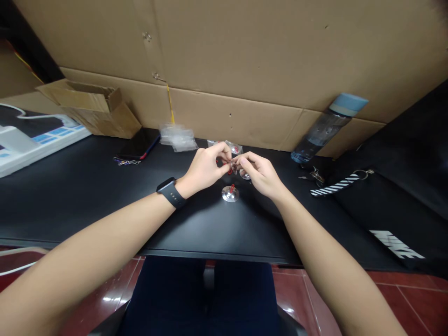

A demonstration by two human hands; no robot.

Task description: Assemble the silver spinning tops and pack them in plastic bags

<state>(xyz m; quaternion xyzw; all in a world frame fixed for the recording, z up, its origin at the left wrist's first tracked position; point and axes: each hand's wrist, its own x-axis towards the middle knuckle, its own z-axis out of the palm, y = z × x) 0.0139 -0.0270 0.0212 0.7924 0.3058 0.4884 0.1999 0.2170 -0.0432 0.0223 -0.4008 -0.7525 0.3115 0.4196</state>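
Note:
My left hand, with a dark watch on the wrist, is closed in a pinch above the table. Its fingertips meet those of my right hand, also pinched. Between them show a small red cord and a thin pale strand; my fingers hide most of it. Just below lies a silver domed disc with a red loop at its centre, like a finger cymbal. A second silver disc is partly covered by my right hand. Behind the hands rests a clear plastic packet holding another such disc.
Along the cardboard wall stand an open carton, a phone, clear plastic bags and a tilted water bottle. On the right are keys, a striped strap and a black bag. A power strip sits far left.

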